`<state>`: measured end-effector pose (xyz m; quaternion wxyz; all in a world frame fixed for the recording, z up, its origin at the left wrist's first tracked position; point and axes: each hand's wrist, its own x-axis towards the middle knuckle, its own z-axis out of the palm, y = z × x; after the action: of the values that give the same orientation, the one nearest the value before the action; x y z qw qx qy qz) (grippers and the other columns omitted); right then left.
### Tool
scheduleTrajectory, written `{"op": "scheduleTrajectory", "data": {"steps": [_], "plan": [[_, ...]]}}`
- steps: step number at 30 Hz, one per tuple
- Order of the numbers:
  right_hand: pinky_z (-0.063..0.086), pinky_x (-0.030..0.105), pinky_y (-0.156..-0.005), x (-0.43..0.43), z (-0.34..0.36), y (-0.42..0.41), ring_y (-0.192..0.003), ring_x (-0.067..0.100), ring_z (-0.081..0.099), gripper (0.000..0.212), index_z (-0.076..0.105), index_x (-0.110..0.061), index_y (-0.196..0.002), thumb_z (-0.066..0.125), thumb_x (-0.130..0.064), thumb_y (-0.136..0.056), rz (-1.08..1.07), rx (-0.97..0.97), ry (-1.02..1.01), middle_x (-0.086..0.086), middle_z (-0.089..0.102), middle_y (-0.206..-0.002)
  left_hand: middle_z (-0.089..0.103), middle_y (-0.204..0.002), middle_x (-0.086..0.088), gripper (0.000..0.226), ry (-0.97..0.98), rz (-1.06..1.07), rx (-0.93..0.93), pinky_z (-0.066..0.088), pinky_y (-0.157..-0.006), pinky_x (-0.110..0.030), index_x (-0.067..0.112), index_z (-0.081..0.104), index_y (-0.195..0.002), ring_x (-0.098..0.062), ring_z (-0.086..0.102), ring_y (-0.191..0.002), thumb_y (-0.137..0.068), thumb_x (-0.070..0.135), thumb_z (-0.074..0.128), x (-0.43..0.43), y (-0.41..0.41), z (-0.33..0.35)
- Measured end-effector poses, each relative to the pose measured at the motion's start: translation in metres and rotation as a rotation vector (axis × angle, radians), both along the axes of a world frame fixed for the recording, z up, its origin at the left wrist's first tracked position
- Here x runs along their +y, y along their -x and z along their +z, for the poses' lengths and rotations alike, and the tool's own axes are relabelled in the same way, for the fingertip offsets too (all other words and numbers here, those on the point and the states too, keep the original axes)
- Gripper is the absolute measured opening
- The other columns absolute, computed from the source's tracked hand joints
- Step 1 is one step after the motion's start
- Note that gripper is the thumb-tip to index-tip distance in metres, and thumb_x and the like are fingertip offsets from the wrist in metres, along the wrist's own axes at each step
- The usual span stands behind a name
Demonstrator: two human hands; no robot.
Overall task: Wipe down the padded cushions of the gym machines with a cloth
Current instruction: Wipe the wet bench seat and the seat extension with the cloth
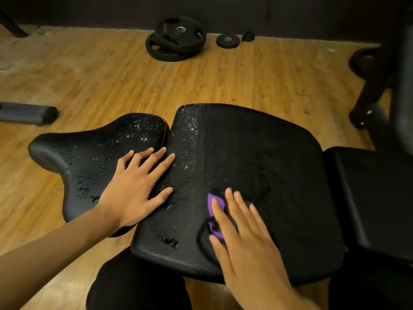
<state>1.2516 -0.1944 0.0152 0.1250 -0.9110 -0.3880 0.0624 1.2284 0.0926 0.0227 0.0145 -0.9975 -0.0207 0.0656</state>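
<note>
cloth [214,229] pinned under flat right grip [243,242] on cushion [268,157]; left grip [136,189] splayed flat, holding nothing.

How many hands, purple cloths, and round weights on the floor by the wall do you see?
Hands: 2, the left hand and the right hand
Purple cloth: 1
Round weights: 3, a stacked pair and a small weight
Total: 6
</note>
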Motion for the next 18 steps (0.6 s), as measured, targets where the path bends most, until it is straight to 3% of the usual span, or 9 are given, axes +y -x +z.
{"op": "scheduleTrajectory", "data": {"steps": [2,4,5,8,11,14,18], "plan": [[0.019,0.039,-0.119,0.000,0.001,-0.005,-0.153,0.024,0.024,0.063,0.031,-0.023,-0.158,0.017,-0.052,-0.104,0.036,-0.007,0.031,0.008,0.026,-0.166,0.037,-0.165,-0.005,0.079,-0.001,-0.001,-0.002,0.028,-0.118,-0.059,0.024,0.028,-0.164,-0.033,0.037,-0.149,-0.102,0.070,0.012,0.001,0.000,0.000],[0.006,0.039,-0.128,0.021,0.003,-0.049,-0.157,0.020,-0.002,0.072,0.010,-0.025,-0.162,-0.001,-0.060,-0.100,0.059,0.034,0.020,0.004,0.002,-0.171,0.038,-0.165,-0.006,0.079,0.000,-0.003,-0.012,0.027,-0.118,-0.059,0.023,0.029,-0.164,-0.033,0.037,-0.149,-0.102,0.070,0.012,0.001,0.000,-0.001],[0.000,0.040,-0.128,0.037,0.002,-0.081,-0.157,0.019,-0.009,0.074,0.005,-0.025,-0.163,-0.001,-0.061,-0.099,0.020,0.038,0.003,0.005,-0.005,-0.171,0.037,-0.165,-0.005,0.079,0.002,-0.002,-0.015,0.026,-0.118,-0.059,0.024,0.028,-0.164,-0.033,0.036,-0.149,-0.102,0.070,0.013,0.001,0.000,-0.001],[-0.006,0.040,-0.126,0.087,-0.003,-0.188,-0.158,0.021,-0.009,0.064,0.007,-0.023,-0.164,0.018,-0.053,-0.108,-0.158,-0.023,-0.006,0.009,-0.007,-0.171,0.036,-0.166,-0.005,0.079,0.009,-0.005,-0.025,0.026,-0.119,-0.059,0.024,0.028,-0.165,-0.032,0.036,-0.150,-0.102,0.070,0.014,0.001,-0.001,-0.003],[-0.008,0.044,-0.126,0.128,0.009,-0.249,-0.158,0.025,-0.006,0.064,0.009,-0.023,-0.164,0.021,-0.053,-0.109,-0.233,0.055,0.066,0.010,-0.002,-0.171,0.036,-0.166,-0.005,0.079,0.000,-0.003,-0.043,0.027,-0.118,-0.058,0.024,0.028,-0.164,-0.032,0.036,-0.149,-0.102,0.070,0.013,0.001,0.000,-0.003],[-0.008,0.043,-0.126,0.131,0.010,-0.237,-0.158,0.025,-0.006,0.062,0.011,-0.022,-0.164,0.023,-0.049,-0.109,-0.241,0.050,0.043,0.011,-0.001,-0.171,0.037,-0.165,-0.006,0.078,0.001,-0.003,-0.052,0.026,-0.118,-0.058,0.024,0.029,-0.164,-0.032,0.037,-0.148,-0.102,0.069,0.012,0.000,-0.001,-0.003],[-0.003,0.041,-0.128,0.077,-0.004,-0.121,-0.158,0.024,-0.004,0.063,0.013,-0.019,-0.164,0.023,-0.046,-0.108,-0.131,-0.026,-0.060,0.012,0.000,-0.171,0.040,-0.162,-0.008,0.079,0.007,0.009,-0.044,0.026,-0.119,-0.058,0.023,0.030,-0.164,-0.033,0.037,-0.148,-0.102,0.069,0.010,-0.002,0.001,-0.001]]}}
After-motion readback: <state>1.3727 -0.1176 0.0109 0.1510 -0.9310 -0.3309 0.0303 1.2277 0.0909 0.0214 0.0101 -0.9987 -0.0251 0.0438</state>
